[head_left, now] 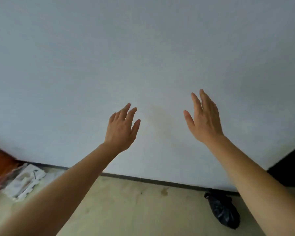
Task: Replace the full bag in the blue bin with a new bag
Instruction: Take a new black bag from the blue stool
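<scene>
Both of my arms are stretched out in front of a plain pale wall. My left hand (122, 127) is raised with its fingers apart and holds nothing. My right hand (203, 119) is raised a little higher, fingers spread, also with nothing in it. A tied, filled black bag (222, 211) lies on the floor against the wall, below my right forearm. The blue bin is not in view.
The pale wall (143, 57) fills most of the view and meets a yellowish floor (126, 210) at a dark skirting line. White crumpled packaging (24, 183) and an orange-brown object (0, 169) lie at the lower left. A dark object (289, 167) stands at the right edge.
</scene>
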